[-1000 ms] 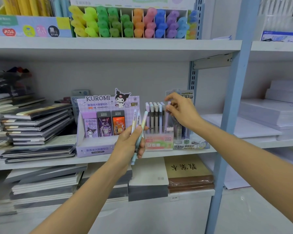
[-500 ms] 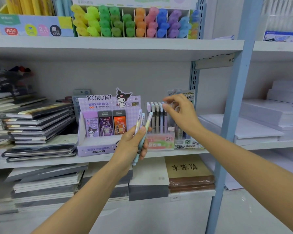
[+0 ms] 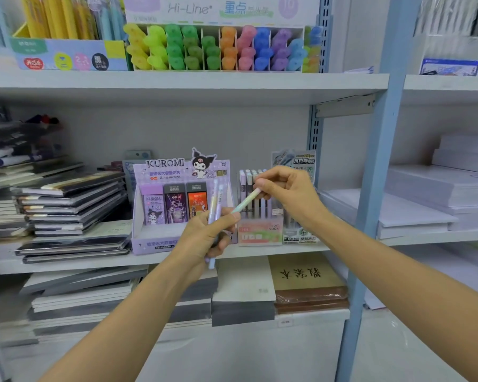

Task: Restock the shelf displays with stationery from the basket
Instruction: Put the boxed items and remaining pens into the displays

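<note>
Left hand: my left hand (image 3: 207, 235) is closing around two pastel pens (image 3: 215, 199), which are standing nearly upright out of the top of the fist, with one lower tip poking out below it.
Right hand: my right hand (image 3: 290, 191) is pinching the upper end of a slanting pen (image 3: 246, 202) between thumb and fingertips, the other fingers curling in.
Slanting pen: it is running down and to the left from the right hand's pinch to the left hand's fingers, and I cannot tell whether the left hand is gripping that end too.
Where the hands are: both are hovering in front of the middle shelf (image 3: 94, 261), near each other and joined only by the slanting pen.
Pen display: a pink Fruit Soda box (image 3: 260, 234) is sitting on the middle shelf just behind the hands, and a row of upright pens (image 3: 244, 177) is standing in it.
Left of it: a purple Kuromi box (image 3: 163, 172) is standing just beside the pen display, showing small packs in its front.
Further left: stacked notebooks (image 3: 72, 199) are lying flat on the same shelf.
Above: a rack of coloured highlighters (image 3: 221, 48) is filling the top shelf.
Right side: a blue upright post (image 3: 375, 188) is dividing the shelving, and white paper stacks (image 3: 425, 194) are lying beyond it.
</note>
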Demonstrator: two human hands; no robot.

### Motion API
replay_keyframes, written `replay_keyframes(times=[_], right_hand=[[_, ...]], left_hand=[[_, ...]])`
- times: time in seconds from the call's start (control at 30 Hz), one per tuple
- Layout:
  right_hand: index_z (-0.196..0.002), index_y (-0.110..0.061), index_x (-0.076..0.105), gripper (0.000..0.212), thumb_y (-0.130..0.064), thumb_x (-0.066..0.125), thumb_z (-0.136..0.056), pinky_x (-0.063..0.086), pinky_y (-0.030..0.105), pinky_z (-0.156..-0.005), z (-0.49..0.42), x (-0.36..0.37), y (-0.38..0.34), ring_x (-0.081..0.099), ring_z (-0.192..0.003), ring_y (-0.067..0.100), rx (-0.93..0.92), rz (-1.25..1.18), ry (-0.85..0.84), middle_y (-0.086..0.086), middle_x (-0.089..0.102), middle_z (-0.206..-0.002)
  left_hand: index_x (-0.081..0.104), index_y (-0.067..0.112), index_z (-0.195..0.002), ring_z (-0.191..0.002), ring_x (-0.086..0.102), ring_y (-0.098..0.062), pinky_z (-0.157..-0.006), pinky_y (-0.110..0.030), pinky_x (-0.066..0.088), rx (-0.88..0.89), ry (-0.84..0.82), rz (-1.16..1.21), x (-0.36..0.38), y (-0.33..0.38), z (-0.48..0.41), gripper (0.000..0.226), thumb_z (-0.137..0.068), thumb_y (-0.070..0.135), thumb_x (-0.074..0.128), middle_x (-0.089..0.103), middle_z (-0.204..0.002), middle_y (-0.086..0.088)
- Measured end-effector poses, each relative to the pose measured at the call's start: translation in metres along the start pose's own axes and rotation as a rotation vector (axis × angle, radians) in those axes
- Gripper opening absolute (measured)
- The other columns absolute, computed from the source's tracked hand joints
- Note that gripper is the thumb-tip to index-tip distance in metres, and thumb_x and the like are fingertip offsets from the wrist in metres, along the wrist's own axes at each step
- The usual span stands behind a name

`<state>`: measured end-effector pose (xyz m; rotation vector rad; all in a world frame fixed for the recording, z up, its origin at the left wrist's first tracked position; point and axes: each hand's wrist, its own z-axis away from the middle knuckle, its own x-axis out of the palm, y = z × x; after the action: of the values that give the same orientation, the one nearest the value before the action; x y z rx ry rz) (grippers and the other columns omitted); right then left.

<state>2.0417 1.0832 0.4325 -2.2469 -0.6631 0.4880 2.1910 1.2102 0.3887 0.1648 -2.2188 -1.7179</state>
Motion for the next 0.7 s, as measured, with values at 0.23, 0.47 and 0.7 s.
replay_keyframes(times=[0.23, 0.47, 0.7], right_hand=[[-0.097, -0.001, 0.067, 0.013, -0.002, 0.068, -0.084, 0.059, 0.028, -0.075, 0.015, -0.007, 0.004, 0.071, -0.081, 0.024, 0.234, -0.002, -0.194, 0.015, 0.072, -0.087], [-0.102, -0.005, 0.068, 0.016, -0.015, 0.066, -0.09, 0.057, 0.031, -0.078, 0.028, 0.018, 0.004, 0.071, -0.082, 0.02, 0.192, 0.108, -0.355, 0.009, 0.073, -0.089], [-0.102, -0.013, 0.07, 0.013, -0.018, 0.064, -0.091, 0.056, 0.038, -0.087, 0.017, 0.031, -0.015, 0.067, -0.095, 0.027, 0.081, 0.162, -0.255, 0.009, 0.071, -0.097]], left_hand=[[0.063, 0.008, -0.09, -0.035, 0.041, -0.005, -0.027, -0.015, 0.022, 0.097, 0.287, 0.201, -0.011, -0.001, 0.001, 0.034, -0.065, 0.028, 0.076, 0.067, -0.07, 0.0], [0.068, 0.011, -0.088, -0.038, 0.049, -0.009, -0.032, -0.015, 0.029, 0.22, 0.247, 0.076, -0.001, 0.005, 0.009, 0.021, -0.074, 0.026, 0.075, 0.074, -0.078, -0.005], [0.069, 0.015, -0.084, -0.039, 0.047, -0.011, -0.038, -0.015, 0.035, 0.268, 0.138, -0.225, 0.008, 0.0, 0.014, 0.005, -0.084, 0.017, 0.073, 0.066, -0.063, -0.004]])
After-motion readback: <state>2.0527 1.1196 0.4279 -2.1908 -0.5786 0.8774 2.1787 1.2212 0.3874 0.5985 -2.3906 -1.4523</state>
